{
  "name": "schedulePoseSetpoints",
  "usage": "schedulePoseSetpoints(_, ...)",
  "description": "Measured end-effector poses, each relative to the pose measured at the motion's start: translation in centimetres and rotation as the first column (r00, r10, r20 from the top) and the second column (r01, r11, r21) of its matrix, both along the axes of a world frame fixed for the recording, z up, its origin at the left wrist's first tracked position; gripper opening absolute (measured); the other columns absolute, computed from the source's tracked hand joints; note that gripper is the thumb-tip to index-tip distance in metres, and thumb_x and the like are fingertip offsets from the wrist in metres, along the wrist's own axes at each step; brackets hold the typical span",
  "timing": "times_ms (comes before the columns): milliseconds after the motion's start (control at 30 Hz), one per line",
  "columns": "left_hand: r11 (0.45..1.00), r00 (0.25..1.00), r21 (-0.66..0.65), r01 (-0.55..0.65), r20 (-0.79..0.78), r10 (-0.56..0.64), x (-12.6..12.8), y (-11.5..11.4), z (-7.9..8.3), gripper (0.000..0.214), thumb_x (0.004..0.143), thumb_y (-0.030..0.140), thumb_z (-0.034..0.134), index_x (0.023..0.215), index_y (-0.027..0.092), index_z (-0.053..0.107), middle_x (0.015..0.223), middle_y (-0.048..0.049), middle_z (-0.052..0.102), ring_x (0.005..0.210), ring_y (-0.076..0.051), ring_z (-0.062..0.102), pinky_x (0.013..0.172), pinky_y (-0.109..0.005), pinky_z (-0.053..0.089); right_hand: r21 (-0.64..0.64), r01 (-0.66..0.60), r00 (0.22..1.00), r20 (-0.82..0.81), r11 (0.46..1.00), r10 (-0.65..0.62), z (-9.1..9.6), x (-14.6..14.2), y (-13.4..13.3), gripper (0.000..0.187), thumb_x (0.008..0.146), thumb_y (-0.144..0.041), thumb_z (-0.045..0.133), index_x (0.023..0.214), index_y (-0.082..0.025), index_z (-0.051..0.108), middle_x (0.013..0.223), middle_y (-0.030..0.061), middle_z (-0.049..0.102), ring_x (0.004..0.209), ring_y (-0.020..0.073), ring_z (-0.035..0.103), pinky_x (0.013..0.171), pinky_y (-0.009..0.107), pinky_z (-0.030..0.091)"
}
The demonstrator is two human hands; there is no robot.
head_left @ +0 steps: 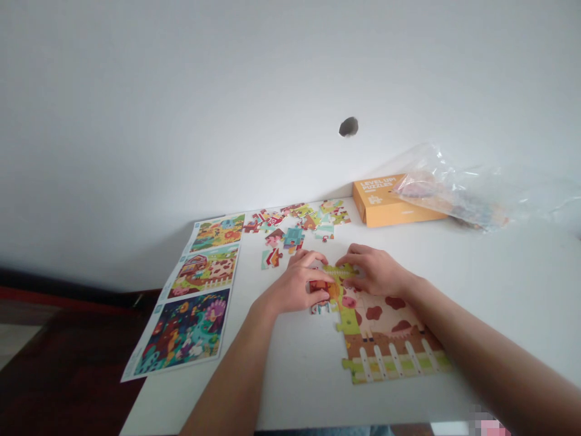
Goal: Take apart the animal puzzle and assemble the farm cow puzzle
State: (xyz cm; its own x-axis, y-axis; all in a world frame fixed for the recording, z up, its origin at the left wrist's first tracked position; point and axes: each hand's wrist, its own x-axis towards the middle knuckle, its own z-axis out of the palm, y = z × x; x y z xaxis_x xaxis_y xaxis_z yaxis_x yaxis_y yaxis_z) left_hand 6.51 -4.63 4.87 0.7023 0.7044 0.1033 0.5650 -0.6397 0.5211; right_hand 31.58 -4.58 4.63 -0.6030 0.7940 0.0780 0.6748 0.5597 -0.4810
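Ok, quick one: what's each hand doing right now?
Left hand: closed, holding the yellow-green jigsaw piece at one end.
Right hand: closed, holding the same piece at the other end.

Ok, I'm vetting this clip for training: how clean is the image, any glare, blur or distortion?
In the head view, light is soft and even with faint shadows; the crumpled clear plastic bag shows bright glare; the small cardboard jigsaw pieces look slightly soft; a pixelated patch blurs the bottom right corner; the wide lens appears to stretch the white table toward the frame edges.
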Motion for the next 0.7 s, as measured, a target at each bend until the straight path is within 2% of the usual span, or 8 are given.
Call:
schedulePoseSetpoints(167,1.0,1.0,0.012,0.015,-0.025,-0.014,-0.12,-0.03,-0.03,0.023,0.078,0.028,0.075,0.101,0.032,0.076,0.141,0.0002,0.05,0.131,-0.029,0.036,0.115,-0.05,0.025,-0.023,-0.075,0.997,-0.011,0.997,0.075,0.22,0.62,0.05,0.048,0.079,-0.029,0.065,0.126,-0.028,0.062,0.106,0.0057,0.06,0.094,0.0227,0.061,0.083,0.033,0.047)
schedulePoseSetpoints(367,0.999,0.997,0.001,0.043,-0.061,-0.042,-0.15,0.13,-0.05,0.026,0.082,0.026,0.071,0.107,0.03,0.074,0.138,-0.0016,0.057,0.131,-0.031,0.038,0.112,-0.053,0.03,-0.03,-0.082,0.997,-0.005,0.996,0.082,0.14,0.91,0.27,0.053,0.078,-0.027,0.065,0.131,-0.03,0.06,0.104,0.0055,0.06,0.093,0.0228,0.06,0.082,0.033,0.048)
schedulePoseSetpoints(567,0.999,0.996,0.021,0.043,-0.075,-0.042,-0.5,0.37,-0.1,0.025,0.082,0.026,0.07,0.106,0.03,0.074,0.138,-0.0014,0.057,0.134,-0.031,0.037,0.113,-0.053,0.027,-0.019,-0.085,0.996,-0.024,0.996,0.084,-0.39,0.48,0.24,0.054,0.08,-0.027,0.063,0.134,-0.029,0.058,0.105,0.0062,0.059,0.095,0.0227,0.059,0.084,0.034,0.047)
schedulePoseSetpoints(700,0.998,0.996,0.032,0.048,-0.072,-0.046,-0.65,0.42,-0.25,0.024,0.082,0.026,0.07,0.105,0.029,0.074,0.137,-0.0028,0.058,0.131,-0.03,0.041,0.114,-0.053,0.026,-0.01,-0.078,0.997,-0.024,0.997,0.078,-0.6,0.3,0.19,0.056,0.081,-0.027,0.063,0.136,-0.03,0.056,0.105,0.0063,0.058,0.094,0.0224,0.059,0.084,0.034,0.047)
